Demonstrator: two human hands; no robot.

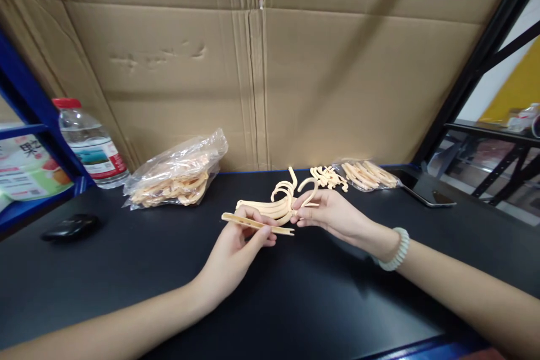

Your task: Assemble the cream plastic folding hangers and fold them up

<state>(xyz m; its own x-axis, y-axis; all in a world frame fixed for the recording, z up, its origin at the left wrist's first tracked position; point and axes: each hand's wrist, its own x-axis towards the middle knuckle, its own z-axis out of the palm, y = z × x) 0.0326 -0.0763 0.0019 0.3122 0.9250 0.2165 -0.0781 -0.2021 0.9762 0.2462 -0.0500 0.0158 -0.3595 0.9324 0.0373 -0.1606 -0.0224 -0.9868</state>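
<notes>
My left hand (248,236) is closed around a long, flat, pale beige strip (257,225) with a notched right end, held above the black table. My right hand (327,214) pinches a curved beige hook (314,183), its bend pointing up. Just behind both hands lie several long beige arm pieces (261,206) side by side. More curved hooks (284,187) lie beyond them. The strip and the hook are apart. My fingers partly hide the loose pieces and the lower end of the hook.
A clear bag of beige parts (172,177) sits at the back left, near a water bottle (93,149) and a black mouse (71,228). Small beige pieces (329,177), another bag (367,174) and a phone (430,190) lie back right. Cardboard (337,79) stands behind.
</notes>
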